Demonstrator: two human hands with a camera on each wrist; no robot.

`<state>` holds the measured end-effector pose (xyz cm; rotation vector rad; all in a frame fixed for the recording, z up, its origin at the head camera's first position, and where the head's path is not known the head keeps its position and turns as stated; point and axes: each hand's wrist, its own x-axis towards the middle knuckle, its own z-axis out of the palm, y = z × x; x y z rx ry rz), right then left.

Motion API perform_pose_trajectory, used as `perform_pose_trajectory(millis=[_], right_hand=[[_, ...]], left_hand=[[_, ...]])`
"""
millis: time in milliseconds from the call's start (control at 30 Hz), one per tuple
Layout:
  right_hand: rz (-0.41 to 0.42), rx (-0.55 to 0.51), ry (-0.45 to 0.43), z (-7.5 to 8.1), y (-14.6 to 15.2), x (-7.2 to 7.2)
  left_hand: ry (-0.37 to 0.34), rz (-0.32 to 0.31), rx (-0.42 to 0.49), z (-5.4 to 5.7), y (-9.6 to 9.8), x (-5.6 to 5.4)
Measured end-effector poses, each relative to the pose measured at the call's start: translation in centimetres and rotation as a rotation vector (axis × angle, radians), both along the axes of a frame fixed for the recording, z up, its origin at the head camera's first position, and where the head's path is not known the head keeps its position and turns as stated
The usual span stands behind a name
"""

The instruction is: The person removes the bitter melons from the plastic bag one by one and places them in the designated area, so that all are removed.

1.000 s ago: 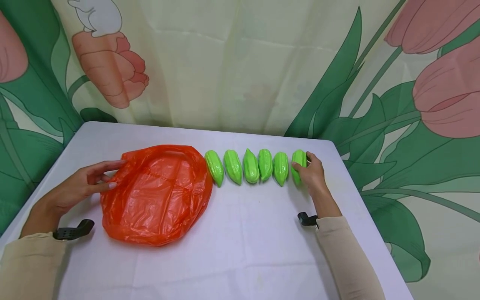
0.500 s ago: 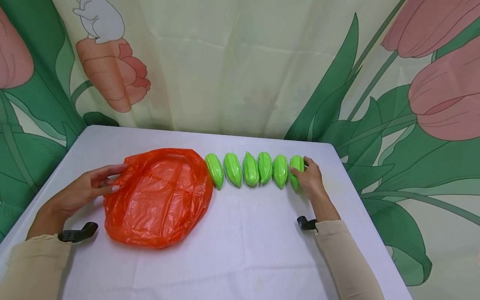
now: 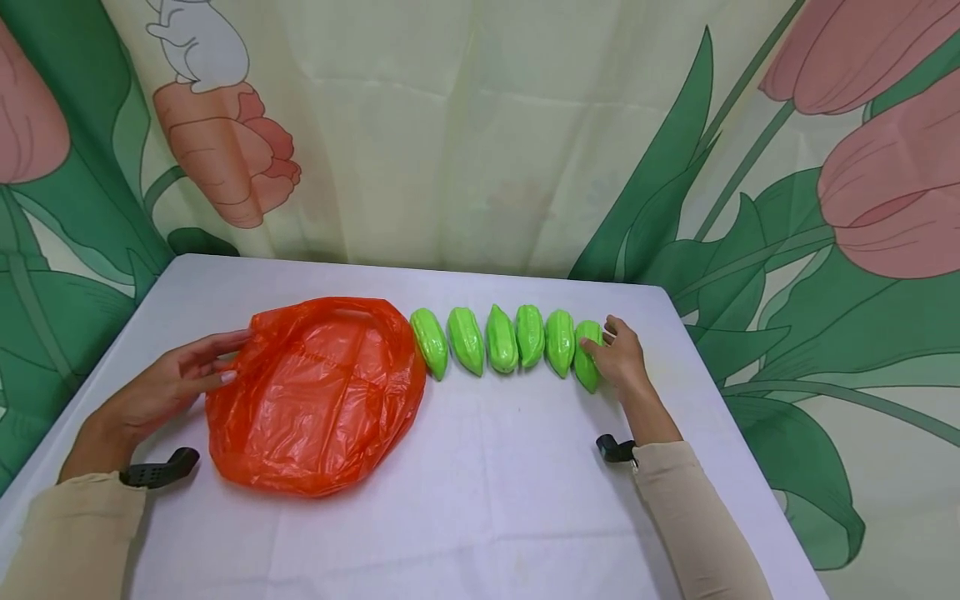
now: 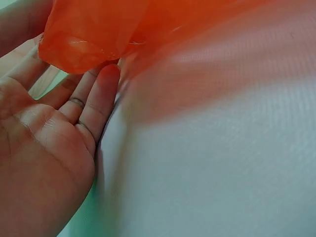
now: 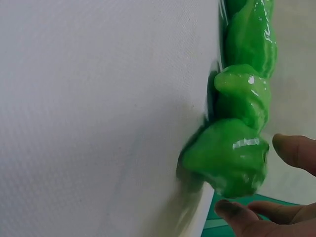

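A crumpled orange-red plastic bag (image 3: 315,400) lies on the left of the table. At its left edge my left hand (image 3: 168,383) touches the plastic with loose fingers; in the left wrist view a fold of the bag (image 4: 81,44) lies over the fingers (image 4: 98,98). Several glossy green, ridged fruits, like star fruits (image 3: 502,340), stand in a row right of the bag. My right hand (image 3: 621,354) is beside the rightmost fruit (image 3: 588,358). In the right wrist view, its thumb and fingers are spread around that fruit (image 5: 229,158) with small gaps.
A white cloth covers the table (image 3: 465,483). Behind it hangs a curtain (image 3: 450,142) printed with tulips, leaves and a rabbit on a carrot. Each wrist wears a small black camera (image 3: 161,469).
The rightmost fruit has shifted left and nearer, ending close to its neighbour. My right hand's fingers have spread off it. The left hand stays at the bag's edge.
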<state>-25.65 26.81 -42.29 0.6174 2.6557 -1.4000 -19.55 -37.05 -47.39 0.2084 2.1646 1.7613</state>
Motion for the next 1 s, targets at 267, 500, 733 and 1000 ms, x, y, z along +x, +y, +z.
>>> perform_pose_trajectory(millis=[267,500,733,1000], right_hand=[[0.007,0.027,0.022,0.1,-0.1,-0.5],[-0.023,0.125,0.032,0.1,0.0,-0.1],[-0.037,0.149,0.086,-0.1,-0.3,1.3],[-0.028,0.161,0.149,1.1,-0.9,2.3]], left_hand=[[-0.004,-0.010,0.026,-0.3,0.9,-0.6],[-0.012,-0.026,0.000,-0.4,2.2,-1.6],[0.024,-0.041,0.016,-0.4,1.6,-1.7],[0.030,-0.064,0.041,-0.2,0.4,-1.3]])
